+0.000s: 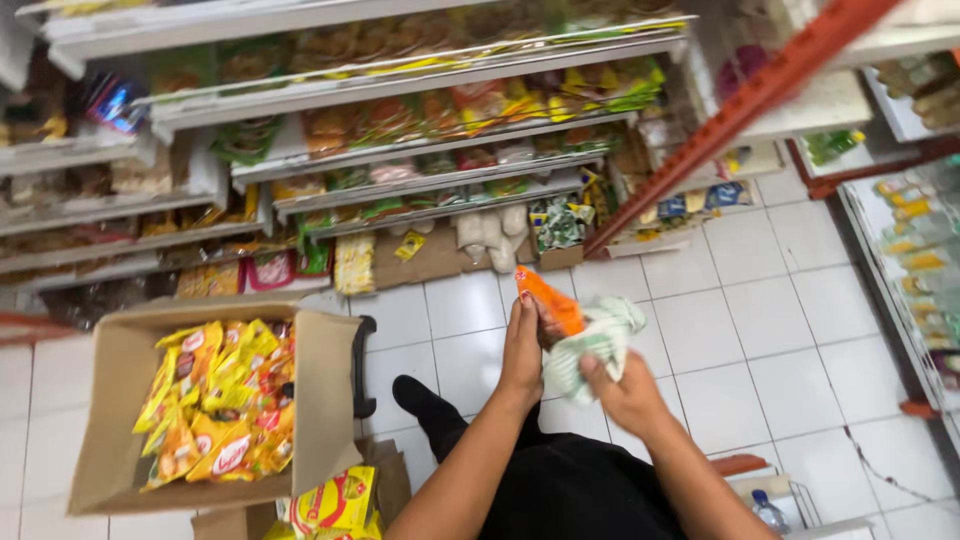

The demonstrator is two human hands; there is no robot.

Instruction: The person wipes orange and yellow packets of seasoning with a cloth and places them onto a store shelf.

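My left hand (522,345) grips a small orange packet (549,299) and holds it up over the tiled floor. My right hand (624,392) is closed on a crumpled white and green cloth (592,345) that presses against the side of the packet. Both forearms reach out from the lower middle of the view. My leg in black trousers and a black shoe (412,396) show below the hands.
An open cardboard box (120,400) of yellow and red snack packets (215,400) stands on the floor at the left, with more yellow packets (335,500) in front. Stocked store shelves (400,150) run across the top. A red shelf post (740,110) slants at the right. A small water bottle (768,512) sits bottom right.
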